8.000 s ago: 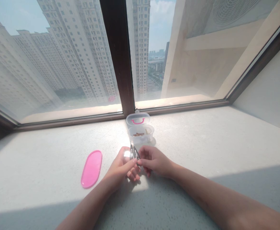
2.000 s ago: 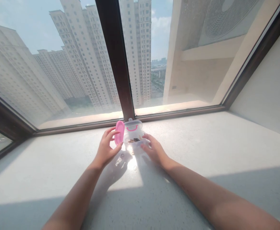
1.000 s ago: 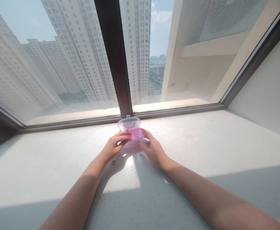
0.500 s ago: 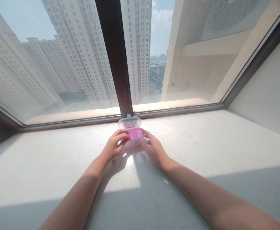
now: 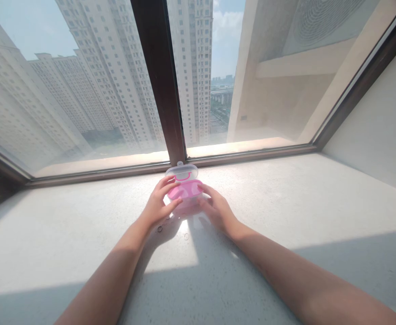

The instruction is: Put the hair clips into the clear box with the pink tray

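Note:
A small clear plastic storage box (image 5: 187, 208) stands on the sill with its lid (image 5: 190, 172) tipped back; the lid carries a pink handle. A pink inner tray (image 5: 186, 189) sits in the top of the box, level or slightly above its rim; I cannot tell how deep. My left hand (image 5: 160, 203) curves round the left end, fingers over the tray's back edge and thumb at the front. On the right end, my right hand (image 5: 217, 207) grips with fingertips at the tray's rim and thumb on the front wall. What lies below the tray is hidden.
Small rings, one dark (image 5: 159, 229) and one pale (image 5: 186, 236), lie on the white speckled sill (image 5: 83, 234) before the box. The brown window frame (image 5: 177, 153) rises right behind the lid. A white wall (image 5: 374, 117) bounds the right side.
My left hand's fingers have spread wider apart around the left end, showing more of the pink tray. The box and lid appear slightly further left. My right hand has hardly moved.

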The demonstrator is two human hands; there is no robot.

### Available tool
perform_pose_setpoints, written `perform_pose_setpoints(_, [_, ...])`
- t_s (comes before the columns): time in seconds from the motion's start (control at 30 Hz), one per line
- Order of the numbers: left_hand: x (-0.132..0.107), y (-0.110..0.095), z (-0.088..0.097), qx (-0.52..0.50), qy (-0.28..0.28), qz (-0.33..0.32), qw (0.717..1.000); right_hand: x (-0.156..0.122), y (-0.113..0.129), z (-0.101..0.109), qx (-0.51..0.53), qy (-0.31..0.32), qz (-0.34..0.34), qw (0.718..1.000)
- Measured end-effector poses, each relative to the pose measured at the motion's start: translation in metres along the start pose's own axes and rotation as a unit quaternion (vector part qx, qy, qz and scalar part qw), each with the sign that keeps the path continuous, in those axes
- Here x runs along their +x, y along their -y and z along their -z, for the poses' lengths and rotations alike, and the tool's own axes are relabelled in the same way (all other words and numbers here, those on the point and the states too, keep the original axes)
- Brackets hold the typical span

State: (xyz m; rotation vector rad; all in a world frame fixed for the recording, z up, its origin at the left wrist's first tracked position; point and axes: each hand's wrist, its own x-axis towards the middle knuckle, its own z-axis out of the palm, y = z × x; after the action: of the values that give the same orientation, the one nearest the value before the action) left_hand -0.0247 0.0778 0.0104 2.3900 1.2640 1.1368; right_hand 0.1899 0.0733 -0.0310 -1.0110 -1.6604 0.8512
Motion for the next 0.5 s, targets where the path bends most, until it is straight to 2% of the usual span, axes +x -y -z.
perform_pose_setpoints(0.5, [0.0017,-0.0105,-0.0048,-0.03,-0.015,-0.007,0.999,0.0009,0.0006,-0.0003,-0.026,0.0,0.012,1.0])
